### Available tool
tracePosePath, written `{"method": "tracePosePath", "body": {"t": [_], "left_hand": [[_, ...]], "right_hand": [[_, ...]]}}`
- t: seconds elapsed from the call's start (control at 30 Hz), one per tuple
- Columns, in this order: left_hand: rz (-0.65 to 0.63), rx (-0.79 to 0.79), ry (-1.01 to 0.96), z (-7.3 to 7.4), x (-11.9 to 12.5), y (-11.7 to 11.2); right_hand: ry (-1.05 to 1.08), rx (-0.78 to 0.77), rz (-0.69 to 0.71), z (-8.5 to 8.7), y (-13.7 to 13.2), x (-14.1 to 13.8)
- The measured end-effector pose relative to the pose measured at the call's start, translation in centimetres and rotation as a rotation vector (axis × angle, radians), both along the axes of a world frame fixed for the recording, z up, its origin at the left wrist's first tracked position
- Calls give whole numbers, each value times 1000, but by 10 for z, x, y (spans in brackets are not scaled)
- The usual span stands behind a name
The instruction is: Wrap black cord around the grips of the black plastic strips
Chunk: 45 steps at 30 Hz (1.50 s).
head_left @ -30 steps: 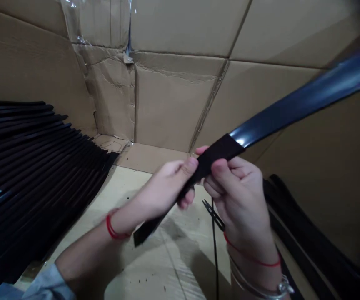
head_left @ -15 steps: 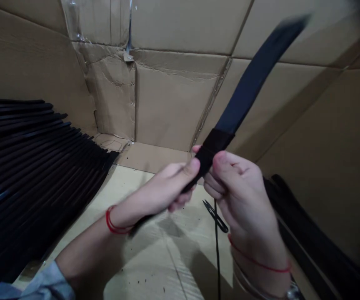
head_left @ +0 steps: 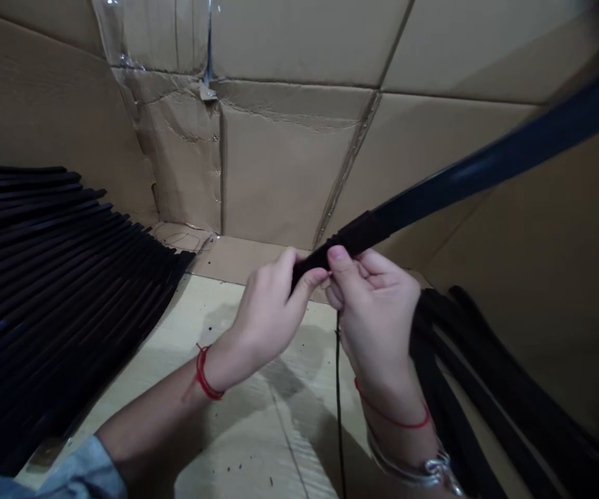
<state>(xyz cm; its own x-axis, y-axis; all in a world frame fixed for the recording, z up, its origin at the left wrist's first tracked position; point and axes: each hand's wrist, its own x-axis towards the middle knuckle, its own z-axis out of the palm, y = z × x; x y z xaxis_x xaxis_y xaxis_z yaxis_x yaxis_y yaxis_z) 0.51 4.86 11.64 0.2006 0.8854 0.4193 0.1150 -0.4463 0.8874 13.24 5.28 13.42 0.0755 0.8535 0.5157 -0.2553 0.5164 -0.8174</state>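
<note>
Glossy black plastic strip [head_left: 487,165], matt black cloth wrap [head_left: 356,233], rough brown cardboard wall [head_left: 289,173]

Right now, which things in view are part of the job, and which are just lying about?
Part of the job:
black strip, gripped by left hand and right hand
thin black cord, hanging below the hands

Lying about:
stacked black strips
looped black strips
cardboard lining

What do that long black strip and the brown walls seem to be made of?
The long black strip looks like glossy plastic or rubber, given its shine and bend; its duller end may be a sleeve. The brown walls look like matte cardboard, with creased, taped seams.
</note>
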Motion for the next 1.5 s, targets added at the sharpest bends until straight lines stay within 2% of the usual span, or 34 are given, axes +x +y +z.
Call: {"method": "tracePosePath", "body": {"t": [0.03, 0.07, 0.13, 0.17, 0.2, 0.27, 0.3, 0.33, 0.37, 0.43, 0.47, 0.5, 0.57, 0.6, 0.63, 0.67, 0.73, 0.77, 0.8, 0.87, 0.93, 1.0, 1.07, 1.1, 1.17, 1.2, 1.23, 1.3, 1.33, 1.37, 1.4, 1.43, 1.47, 1.5], "left_hand": [[60, 7, 10, 2, -1, -2], [6, -49, 13, 4, -3, -4], [-307, -239, -13, 9, -7, -7], [-414, -292, -19, 10, -9, -8], [-404, -257, -9, 11, -11, -8], [-148, -58, 70, 11, -12, -6], [-24, 35, 110, 10, -13, -5], [26, 75, 141, 10, -13, -4], [-25, 54, 161, 9, -13, -3], [-307, -102, 161, 8, -12, -1], [-393, -158, 153, 7, -11, -1], [-364, -161, 145, 7, -9, 0], [-37, -19, 141, 5, -6, 1], [115, 48, 138, 4, -4, 1], [163, 59, 130, 4, -3, 1], [87, 6, 116, 4, -2, 1], [-267, -178, 67, 4, -2, -1], [-382, -222, 45, 4, -2, -3], [-389, -202, 40, 4, -2, -4], [-168, -62, 51, 5, -2, -6], [0, -1, 68, 5, -4, -6], [-229, -120, 96, 5, -8, -3], [-419, -203, 101, 3, -10, 1], [-335, -163, 55, 2, -9, 2], [-32, -35, 35, 1, -7, 3], [29, -34, 27, 0, -5, 3], [-23, -97, 29, 0, -3, 2], [-369, -328, 27, 1, -1, 0], [-520, -402, 23, 2, 0, -2], [-557, -395, 31, 3, 1, -4], [-450, -310, 47, 3, 2, -6], [-273, -196, 71, 4, 2, -8], [-95, -90, 86, 4, 1, -9], [3, -38, 101, 4, 0, -10]], "right_hand": [[-18, -38, 78, 0, 0, 0], [-49, -87, 182, 1, -1, 1], [-111, -146, 319, 3, -3, 2], [-121, -138, 301, 4, -4, 2], [-112, -110, 223, 5, -6, 1], [-72, -43, -8, 4, -8, -2], [-61, -29, -83, 4, -8, -3], [-66, -35, -92, 4, -8, -3], [-88, -60, -46, 4, -8, -3], [-151, -101, 61, 4, -7, -1], [-166, -91, 58, 3, -7, 0], [-156, -60, 4, 3, -7, 0], [-79, 19, -154, 2, -7, -2], [-43, 25, -175, 2, -8, -4], [-27, -2, -136, 2, -8, -5], [-37, -54, -44, 3, -9, -5], [-80, -157, 167, 6, -10, -4], [-81, -171, 209, 6, -10, -3], [-53, -136, 165, 6, -9, -2], [36, -13, -27, 5, -5, 1], [44, 1, -64, 4, -1, 4], [-41, -98, 95, 4, -1, 5], [-64, -123, 126, 5, -4, 5], [-38, -89, 60, 6, -6, 3], [20, -33, -71, 7, -11, 1], [14, -43, -71, 8, -13, 0], [-19, -72, -23, 9, -14, 0], [-94, -120, 86, 9, -15, 1], [-111, -110, 83, 9, -13, 1], [-102, -75, 23, 8, -11, 1], [-76, -31, -67, 6, -9, 1], [-46, 3, -142, 5, -7, 1], [-25, 13, -169, 3, -5, 1], [-28, -8, -129, 3, -4, 1]]}}
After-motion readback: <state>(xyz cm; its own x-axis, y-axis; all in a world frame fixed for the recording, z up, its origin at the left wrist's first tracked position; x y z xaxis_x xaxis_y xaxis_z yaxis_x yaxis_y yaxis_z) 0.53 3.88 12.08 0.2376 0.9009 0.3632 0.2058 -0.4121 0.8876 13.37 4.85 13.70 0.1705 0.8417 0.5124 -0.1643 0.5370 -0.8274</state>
